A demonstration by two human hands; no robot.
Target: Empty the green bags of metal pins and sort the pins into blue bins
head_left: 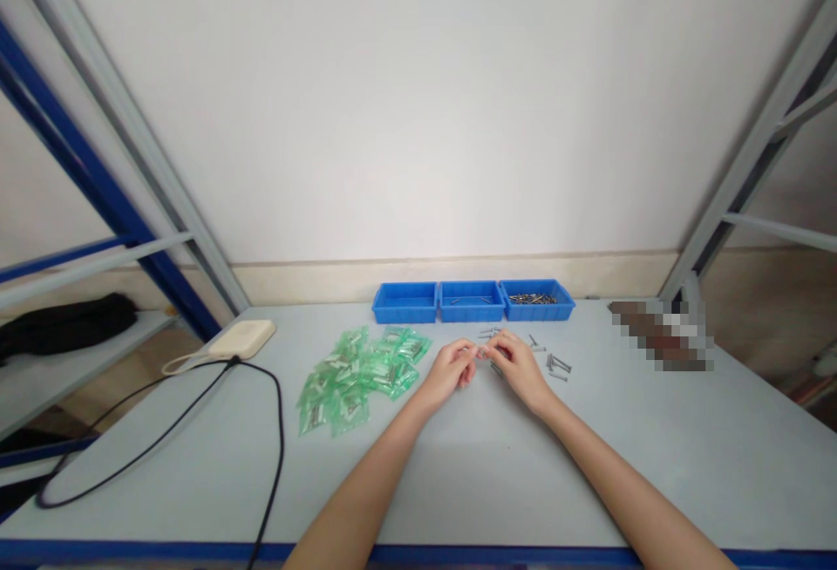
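Over the middle of the table, my left hand (pixel 453 367) and my right hand (pixel 516 364) meet at the fingertips. Both are closed in a pinch around something small, too small and too covered by the fingers to name. Loose screws (pixel 557 366) lie on the table just right of my right hand, and more screws (pixel 489 332) lie behind the fingers. To the left of my left hand is a spread pile of green plastic bags (pixel 366 369), several of them with screws showing inside.
Three blue bins stand in a row at the back: a left bin (pixel 405 315), a middle bin (pixel 471 315) with a few screws, and a right bin (pixel 540 313) with a heap of screws. A white box (pixel 243 338) and a looped black cable (pixel 281 430) lie at left. A blurred-out patch covers something at right.
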